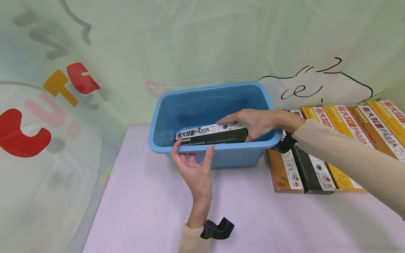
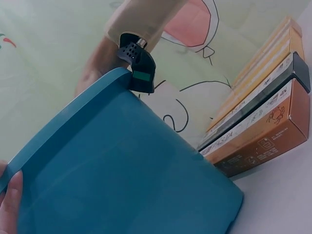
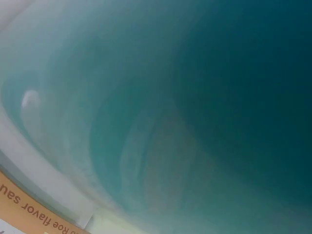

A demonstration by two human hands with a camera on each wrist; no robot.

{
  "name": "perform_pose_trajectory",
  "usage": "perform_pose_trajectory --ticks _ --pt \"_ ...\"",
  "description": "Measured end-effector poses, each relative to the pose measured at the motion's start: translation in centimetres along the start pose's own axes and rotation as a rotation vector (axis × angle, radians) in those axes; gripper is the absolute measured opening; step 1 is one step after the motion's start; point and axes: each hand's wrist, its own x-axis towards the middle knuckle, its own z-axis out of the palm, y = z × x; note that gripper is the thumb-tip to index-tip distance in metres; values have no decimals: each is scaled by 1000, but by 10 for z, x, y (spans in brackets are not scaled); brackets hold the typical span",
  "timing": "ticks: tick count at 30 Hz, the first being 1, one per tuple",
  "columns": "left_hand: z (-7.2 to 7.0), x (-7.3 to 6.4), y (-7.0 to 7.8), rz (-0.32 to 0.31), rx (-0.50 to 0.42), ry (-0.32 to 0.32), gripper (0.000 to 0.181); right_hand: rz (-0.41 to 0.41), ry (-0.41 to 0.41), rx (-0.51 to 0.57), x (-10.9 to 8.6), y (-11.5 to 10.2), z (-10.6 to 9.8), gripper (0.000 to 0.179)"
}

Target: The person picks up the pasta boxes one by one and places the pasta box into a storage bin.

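A blue plastic bin (image 1: pixel 235 158) stands on the table against the backdrop. Inside it, along the front wall, lies a black-and-white pasta box (image 1: pixel 210 134) with its printed side facing up. My right hand (image 1: pixel 254 121) reaches over the bin's right end and grips the right end of this box, fingers across its top and thumb at its end. At the front rim my left hand (image 1: pixel 194 172) holds the bin; in the left wrist view its fingertips (image 2: pixel 13 192) pinch the rim. The right wrist view shows mostly the bin's blurred blue wall (image 3: pixel 146 97).
Right of the bin, several pasta boxes lie side by side: a brown box (image 1: pixel 280 175) nearest, then a black box (image 1: pixel 311 172), a yellow box (image 1: pixel 343 175) and others. A printed green curtain (image 1: pixel 202 42) hangs behind the white table (image 1: pixel 142 211).
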Motion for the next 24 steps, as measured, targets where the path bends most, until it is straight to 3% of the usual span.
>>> perform_pose_trajectory --ticks 14,24 --pt "1 1 0 -2 -8 -8 83 30 -50 0 1 -3 -4 97" --pt "0 1 -1 -12 3 2 84 100 -85 -25 -1 -5 -5 101"
